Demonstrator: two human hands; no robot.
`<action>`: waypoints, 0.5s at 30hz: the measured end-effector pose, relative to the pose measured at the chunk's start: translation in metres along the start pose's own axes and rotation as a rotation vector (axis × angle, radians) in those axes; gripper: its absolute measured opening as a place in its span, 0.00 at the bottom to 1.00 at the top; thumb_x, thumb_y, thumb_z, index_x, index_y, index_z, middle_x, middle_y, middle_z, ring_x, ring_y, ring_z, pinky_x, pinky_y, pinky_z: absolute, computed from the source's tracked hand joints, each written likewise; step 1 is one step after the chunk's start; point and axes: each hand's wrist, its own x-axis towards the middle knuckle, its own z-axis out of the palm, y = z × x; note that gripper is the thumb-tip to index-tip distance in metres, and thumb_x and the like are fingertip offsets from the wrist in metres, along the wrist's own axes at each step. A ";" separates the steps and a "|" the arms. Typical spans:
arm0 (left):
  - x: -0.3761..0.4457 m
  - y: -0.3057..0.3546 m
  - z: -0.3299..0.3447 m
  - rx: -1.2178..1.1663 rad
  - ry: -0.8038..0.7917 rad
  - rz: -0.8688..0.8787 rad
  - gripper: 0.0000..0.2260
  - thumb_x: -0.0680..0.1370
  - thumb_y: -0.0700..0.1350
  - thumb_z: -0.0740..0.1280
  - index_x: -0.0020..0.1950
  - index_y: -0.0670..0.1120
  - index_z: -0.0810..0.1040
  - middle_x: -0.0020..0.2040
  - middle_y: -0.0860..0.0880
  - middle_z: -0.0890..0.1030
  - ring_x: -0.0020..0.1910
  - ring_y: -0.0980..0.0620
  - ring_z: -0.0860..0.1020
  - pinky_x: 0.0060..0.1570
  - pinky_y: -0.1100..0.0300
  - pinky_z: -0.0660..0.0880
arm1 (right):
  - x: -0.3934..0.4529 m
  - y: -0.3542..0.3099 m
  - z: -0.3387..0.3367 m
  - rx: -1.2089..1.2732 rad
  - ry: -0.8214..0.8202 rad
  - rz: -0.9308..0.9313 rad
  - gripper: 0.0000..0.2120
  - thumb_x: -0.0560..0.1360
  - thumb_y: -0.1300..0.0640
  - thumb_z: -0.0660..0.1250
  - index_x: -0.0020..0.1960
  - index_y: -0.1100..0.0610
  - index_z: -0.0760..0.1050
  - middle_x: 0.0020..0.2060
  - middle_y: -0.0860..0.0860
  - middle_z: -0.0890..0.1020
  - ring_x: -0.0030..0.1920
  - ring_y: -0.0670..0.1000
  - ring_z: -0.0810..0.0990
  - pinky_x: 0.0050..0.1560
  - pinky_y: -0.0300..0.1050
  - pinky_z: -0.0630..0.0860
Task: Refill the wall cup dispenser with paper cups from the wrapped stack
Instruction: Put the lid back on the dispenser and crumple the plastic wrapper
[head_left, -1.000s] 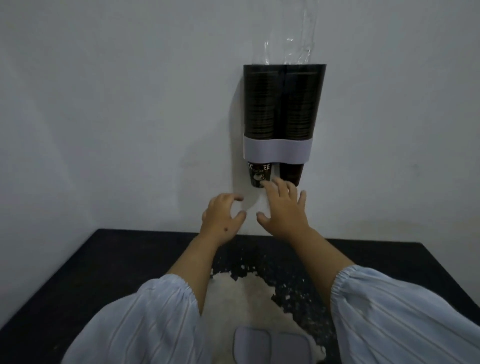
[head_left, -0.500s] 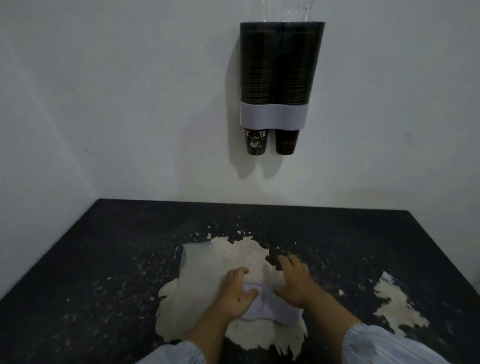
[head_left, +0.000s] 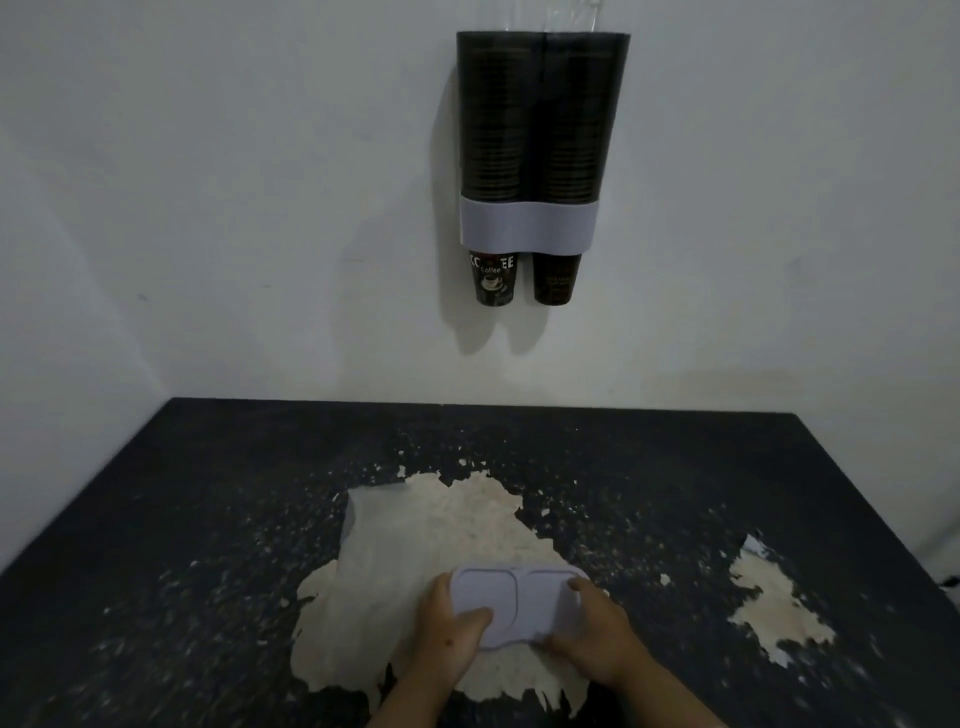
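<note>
The wall cup dispenser (head_left: 527, 224) hangs on the white wall, a dark double tube with a pale band near its bottom. Both tubes are packed with dark paper cups; a coffee-print cup (head_left: 492, 278) and a plain dark cup (head_left: 556, 278) poke out below. Clear plastic wrap (head_left: 566, 21) shows above the top. Low on the table, the pale double-oval dispenser lid (head_left: 511, 597) is lifted slightly, tilted toward me. My left hand (head_left: 449, 631) grips its left end and my right hand (head_left: 592, 634) grips its right end.
The black table (head_left: 208, 519) has worn patches where pale material shows through, a big one (head_left: 431, 525) under my hands and a smaller one (head_left: 774, 603) at the right. The white wall (head_left: 234, 208) stands directly behind the table.
My hands dropped from just under the dispenser to the table, took hold of the pale lid at both ends and have raised it a little. The view tilted downward.
</note>
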 end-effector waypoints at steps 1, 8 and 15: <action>0.001 0.002 0.000 -0.002 0.025 0.010 0.30 0.72 0.43 0.70 0.72 0.46 0.62 0.71 0.44 0.65 0.66 0.44 0.69 0.65 0.52 0.70 | 0.001 -0.001 0.000 0.023 0.015 -0.014 0.44 0.62 0.37 0.73 0.71 0.52 0.62 0.70 0.52 0.68 0.68 0.53 0.68 0.70 0.48 0.66; 0.001 0.044 -0.013 0.013 0.136 0.251 0.31 0.72 0.42 0.71 0.72 0.42 0.62 0.69 0.42 0.59 0.67 0.45 0.66 0.64 0.60 0.65 | 0.022 -0.018 -0.014 0.010 0.256 -0.126 0.47 0.54 0.31 0.74 0.68 0.46 0.64 0.65 0.48 0.70 0.66 0.53 0.68 0.68 0.56 0.67; 0.002 0.143 -0.056 -0.033 0.223 0.561 0.34 0.66 0.40 0.76 0.70 0.43 0.66 0.60 0.48 0.63 0.63 0.44 0.71 0.66 0.49 0.70 | 0.010 -0.104 -0.093 -0.010 0.570 -0.362 0.35 0.68 0.50 0.74 0.70 0.55 0.63 0.67 0.53 0.69 0.68 0.55 0.65 0.69 0.49 0.62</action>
